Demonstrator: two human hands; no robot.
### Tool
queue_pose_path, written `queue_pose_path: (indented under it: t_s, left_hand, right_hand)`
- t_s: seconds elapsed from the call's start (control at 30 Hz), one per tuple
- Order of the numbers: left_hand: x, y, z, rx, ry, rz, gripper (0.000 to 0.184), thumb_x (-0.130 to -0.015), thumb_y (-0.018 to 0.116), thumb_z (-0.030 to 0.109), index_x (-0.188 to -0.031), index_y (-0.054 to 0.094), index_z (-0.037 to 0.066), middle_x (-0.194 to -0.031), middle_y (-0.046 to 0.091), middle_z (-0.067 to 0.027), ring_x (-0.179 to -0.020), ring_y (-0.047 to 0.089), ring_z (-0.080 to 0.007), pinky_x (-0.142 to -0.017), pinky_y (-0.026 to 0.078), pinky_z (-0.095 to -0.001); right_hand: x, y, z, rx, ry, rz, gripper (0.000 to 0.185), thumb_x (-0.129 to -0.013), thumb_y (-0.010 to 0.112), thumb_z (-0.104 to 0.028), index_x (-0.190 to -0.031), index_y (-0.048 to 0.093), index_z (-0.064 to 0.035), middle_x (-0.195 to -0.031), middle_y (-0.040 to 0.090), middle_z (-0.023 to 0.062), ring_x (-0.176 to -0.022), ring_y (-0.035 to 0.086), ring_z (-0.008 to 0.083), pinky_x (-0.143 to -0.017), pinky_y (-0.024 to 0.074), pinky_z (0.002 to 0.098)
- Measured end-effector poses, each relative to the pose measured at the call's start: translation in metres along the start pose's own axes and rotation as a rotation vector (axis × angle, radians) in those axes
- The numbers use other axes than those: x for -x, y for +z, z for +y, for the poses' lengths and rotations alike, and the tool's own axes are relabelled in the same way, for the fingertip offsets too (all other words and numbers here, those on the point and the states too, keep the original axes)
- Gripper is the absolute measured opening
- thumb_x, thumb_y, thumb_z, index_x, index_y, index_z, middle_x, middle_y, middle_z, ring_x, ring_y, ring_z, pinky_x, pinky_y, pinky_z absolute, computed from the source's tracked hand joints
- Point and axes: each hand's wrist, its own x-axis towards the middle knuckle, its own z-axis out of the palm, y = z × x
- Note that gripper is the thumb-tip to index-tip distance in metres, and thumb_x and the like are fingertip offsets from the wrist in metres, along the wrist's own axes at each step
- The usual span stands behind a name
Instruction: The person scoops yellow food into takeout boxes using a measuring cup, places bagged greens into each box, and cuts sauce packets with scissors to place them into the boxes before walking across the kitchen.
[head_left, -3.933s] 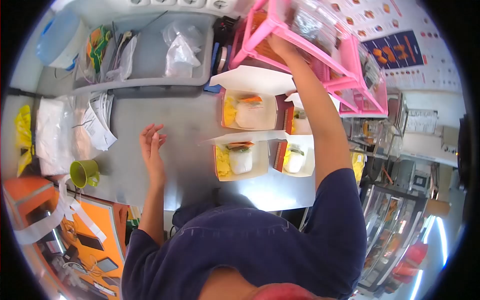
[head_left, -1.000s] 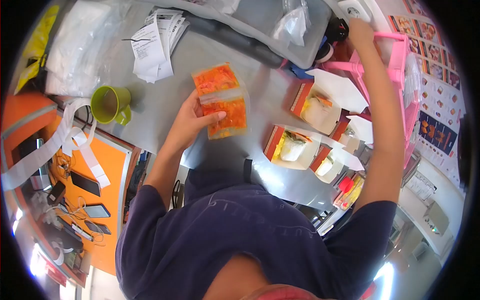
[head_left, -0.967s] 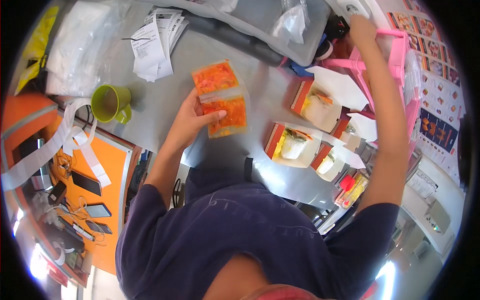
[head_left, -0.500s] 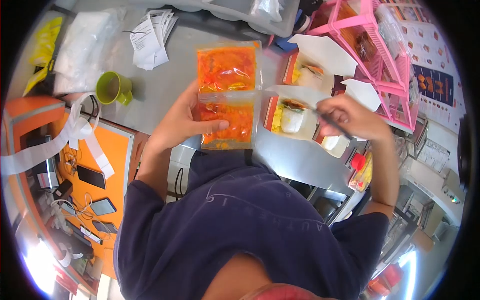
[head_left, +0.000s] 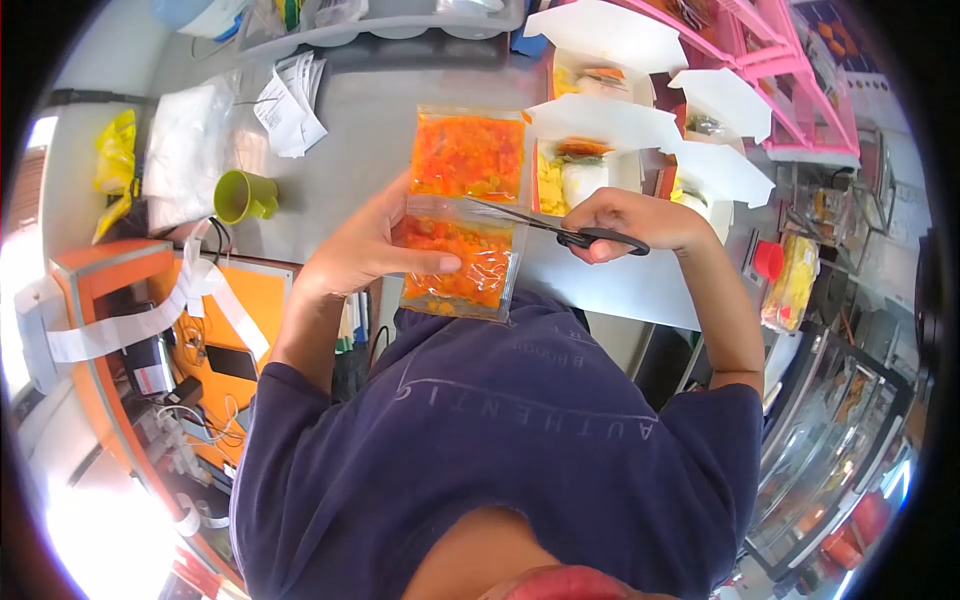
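Observation:
My left hand [head_left: 385, 245] grips a joined pair of clear sachets filled with orange-red sauce, thumb across the lower sachet [head_left: 480, 265]. The upper sachet [head_left: 467, 152] extends away from me, with a sealed strip between the two. In my right hand [head_left: 625, 222] is a pair of scissors [head_left: 608, 239] with black handles, fingers wrapped round them. Their blades point left and lie at the strip between the sachets, slightly apart. Whether the film is cut there I cannot tell.
Open white food boxes [head_left: 605, 120] with rice and yellow pieces stand at right, beside a pink basket [head_left: 770, 70]. A green mug [head_left: 245, 196], paper slips [head_left: 290, 105] and a grey tray [head_left: 380, 30] lie left and behind. A red-capped bottle [head_left: 768, 260] is far right.
My right hand has brought the scissors left from over the food boxes to the strip between the sachets. My left hand still holds the sachets. The camera view has shifted.

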Motion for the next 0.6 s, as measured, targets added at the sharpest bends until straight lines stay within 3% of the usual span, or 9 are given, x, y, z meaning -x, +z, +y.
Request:
queue_pose_path:
  t_s: [0.23, 0.33, 0.47, 0.6]
  left_hand:
    - [-0.008, 0.012, 0.002, 0.024, -0.077, -0.03, 0.081, -0.069, 0.069, -0.003, -0.137, 0.025, 0.006, -0.122, 0.049, -0.0145, -0.112, 0.047, -0.0205, -0.094, 0.04, -0.0332]
    - [-0.01, 0.015, 0.0, 0.025, -0.08, -0.027, 0.081, -0.069, 0.07, -0.002, -0.136, 0.026, 0.005, -0.122, 0.049, -0.0135, -0.113, 0.047, -0.0204, -0.094, 0.04, -0.0331]
    - [-0.012, 0.023, 0.004, 0.062, -0.147, 0.037, 0.082, -0.059, 0.074, -0.004, -0.13, 0.033, -0.002, -0.121, 0.051, -0.0128, -0.115, 0.045, -0.0208, -0.099, 0.032, -0.0346]
    - [-0.013, 0.027, 0.007, 0.041, -0.165, 0.029, 0.081, -0.059, 0.074, -0.004, -0.13, 0.034, -0.003, -0.121, 0.051, -0.0122, -0.115, 0.046, -0.0206, -0.099, 0.032, -0.0344]
  right_hand:
    - [0.014, 0.01, 0.019, -0.065, -0.029, 0.075, 0.056, -0.076, 0.059, -0.059, -0.061, 0.047, -0.0067, -0.055, 0.04, -0.0037, -0.052, 0.038, 0.0051, -0.047, 0.0287, 0.0219]
    - [0.019, 0.008, 0.024, -0.145, 0.017, 0.073, 0.062, -0.066, 0.065, -0.065, -0.063, 0.05, -0.0045, -0.059, 0.042, -0.0039, -0.056, 0.038, 0.0052, -0.049, 0.0292, 0.0219]
    - [0.023, 0.006, 0.027, -0.17, 0.047, 0.028, 0.061, -0.065, 0.067, -0.064, -0.06, 0.047, -0.0059, -0.058, 0.041, -0.0046, -0.054, 0.037, 0.0044, -0.047, 0.0272, 0.0209]
    - [0.023, 0.008, 0.032, -0.168, -0.012, 0.026, 0.059, -0.068, 0.065, -0.062, -0.058, 0.046, -0.007, -0.057, 0.039, -0.0059, -0.053, 0.036, 0.0039, -0.046, 0.0265, 0.0211]
